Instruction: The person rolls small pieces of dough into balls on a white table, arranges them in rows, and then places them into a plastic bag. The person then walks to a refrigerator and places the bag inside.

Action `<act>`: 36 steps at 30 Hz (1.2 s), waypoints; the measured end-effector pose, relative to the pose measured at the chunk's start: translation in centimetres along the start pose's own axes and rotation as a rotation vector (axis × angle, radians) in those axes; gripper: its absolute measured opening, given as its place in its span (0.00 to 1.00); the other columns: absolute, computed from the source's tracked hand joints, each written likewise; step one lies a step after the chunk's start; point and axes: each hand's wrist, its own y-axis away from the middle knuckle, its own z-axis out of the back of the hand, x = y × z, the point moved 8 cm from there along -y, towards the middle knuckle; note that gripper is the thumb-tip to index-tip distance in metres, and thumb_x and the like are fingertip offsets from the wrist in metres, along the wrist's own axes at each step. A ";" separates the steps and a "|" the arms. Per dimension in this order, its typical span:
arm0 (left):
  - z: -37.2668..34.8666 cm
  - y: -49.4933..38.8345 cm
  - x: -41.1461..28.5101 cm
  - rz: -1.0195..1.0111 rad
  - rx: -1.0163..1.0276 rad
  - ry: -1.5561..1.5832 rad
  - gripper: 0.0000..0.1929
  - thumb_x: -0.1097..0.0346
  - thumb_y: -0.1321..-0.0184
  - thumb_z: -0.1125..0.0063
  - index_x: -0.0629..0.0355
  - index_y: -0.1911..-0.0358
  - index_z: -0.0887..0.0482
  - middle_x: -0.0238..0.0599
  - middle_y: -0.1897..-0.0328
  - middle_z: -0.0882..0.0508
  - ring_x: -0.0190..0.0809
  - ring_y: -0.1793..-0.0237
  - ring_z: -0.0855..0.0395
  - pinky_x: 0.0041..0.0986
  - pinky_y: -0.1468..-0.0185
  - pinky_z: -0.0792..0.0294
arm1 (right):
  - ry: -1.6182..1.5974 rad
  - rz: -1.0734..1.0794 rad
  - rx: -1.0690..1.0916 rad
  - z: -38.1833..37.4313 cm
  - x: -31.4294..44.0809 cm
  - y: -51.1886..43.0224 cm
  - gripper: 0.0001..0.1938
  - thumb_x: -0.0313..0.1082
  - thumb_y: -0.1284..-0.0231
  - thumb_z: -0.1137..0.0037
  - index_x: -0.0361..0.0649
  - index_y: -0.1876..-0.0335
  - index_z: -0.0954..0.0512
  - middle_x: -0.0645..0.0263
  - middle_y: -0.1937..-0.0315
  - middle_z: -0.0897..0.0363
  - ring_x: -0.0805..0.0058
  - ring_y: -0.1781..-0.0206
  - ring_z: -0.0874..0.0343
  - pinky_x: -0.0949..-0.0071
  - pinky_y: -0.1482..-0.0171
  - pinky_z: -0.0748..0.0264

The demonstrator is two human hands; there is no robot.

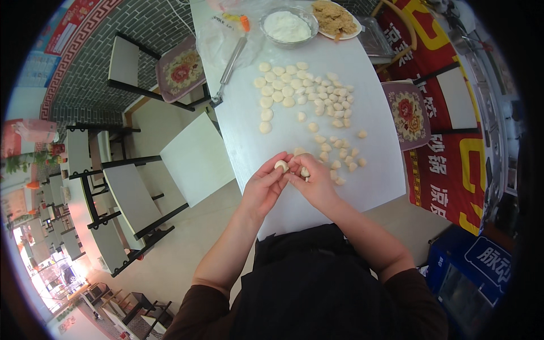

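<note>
My left hand (pixel 267 183) pinches a small, round piece of pale dough (pixel 281 165) between thumb and fingers. Close against it, the fingertips of my right hand (pixel 316 176) meet the left fingers. Another dough piece (pixel 304 172) shows inside the curl of my right hand. Both hands are above the near part of a white table (pixel 246 127). Flattened dough rounds (pixel 278 85) lie in rows farther up, with smaller dough lumps (pixel 329 96) crowded to their right. Several loose lumps (pixel 335 164) are scattered beside my right hand, and one is partly hidden behind it.
At the far end stand a glass bowl (pixel 315 33) of white flour and a plate (pixel 358 32) heaped with brown filling. A plastic bag (pixel 210 46) and a long metal tool (pixel 233 60) lie at the left edge. Chairs with floral cushions (pixel 180 70) flank the table.
</note>
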 end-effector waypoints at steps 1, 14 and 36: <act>0.1 0.2 -0.2 0.006 0.002 -0.009 0.19 0.70 0.30 0.45 0.66 0.37 0.26 0.45 0.37 0.22 0.40 0.40 0.21 0.29 0.36 0.28 | 0.028 0.029 -0.019 -0.1 0.2 -0.1 0.10 0.25 0.43 0.36 0.39 0.57 0.24 0.64 0.64 0.23 0.77 0.66 0.23 0.75 0.65 0.25; 3.5 1.1 -1.0 0.099 -0.131 -0.204 0.12 0.73 0.33 0.43 0.67 0.48 0.21 0.45 0.52 0.16 0.40 0.50 0.15 0.28 0.43 0.22 | 0.209 0.121 0.088 -3.3 0.0 0.1 0.07 0.25 0.44 0.37 0.39 0.61 0.23 0.59 0.69 0.24 0.65 0.69 0.20 0.69 0.67 0.25; 6.3 -2.7 -2.7 0.082 -0.347 -0.599 0.08 0.69 0.32 0.49 0.62 0.56 0.18 0.36 0.56 0.17 0.33 0.56 0.18 0.23 0.49 0.26 | -1.084 -0.726 0.285 0.3 -8.4 6.4 0.04 0.23 0.38 0.55 0.39 0.63 0.26 0.65 0.66 0.26 0.80 0.67 0.30 0.83 0.64 0.33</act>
